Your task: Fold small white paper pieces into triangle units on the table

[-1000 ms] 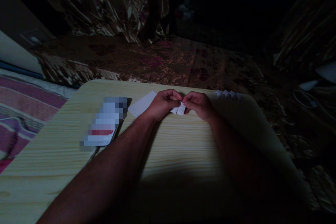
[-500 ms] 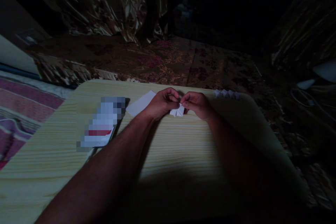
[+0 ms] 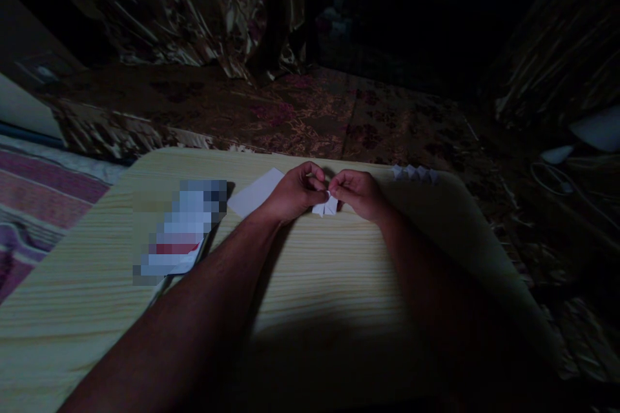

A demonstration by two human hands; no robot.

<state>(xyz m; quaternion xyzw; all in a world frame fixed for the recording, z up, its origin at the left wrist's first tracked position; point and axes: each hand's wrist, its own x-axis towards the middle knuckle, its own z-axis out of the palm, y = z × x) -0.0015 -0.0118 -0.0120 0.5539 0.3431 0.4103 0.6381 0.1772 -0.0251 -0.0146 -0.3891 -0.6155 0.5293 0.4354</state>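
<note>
A small folded white paper piece (image 3: 325, 206) rests near the far side of the light wooden table (image 3: 314, 277). My left hand (image 3: 294, 192) pinches its left part with curled fingers. My right hand (image 3: 355, 193) pinches its right part, fingertips meeting those of the left hand. A flat white paper sheet (image 3: 254, 192) lies just left of my left hand, partly under it. A row of small folded white paper pieces (image 3: 415, 173) sits at the table's far right edge.
A blurred whitish packet with a red band (image 3: 181, 232) lies on the table's left part. Dark patterned fabric (image 3: 300, 110) covers the floor beyond. A striped mat (image 3: 33, 206) lies left; white objects and a cable (image 3: 562, 168) lie right.
My hands have drawn slightly closer together over the folded paper. The camera view has drifted a little, so everything sits slightly further left.
</note>
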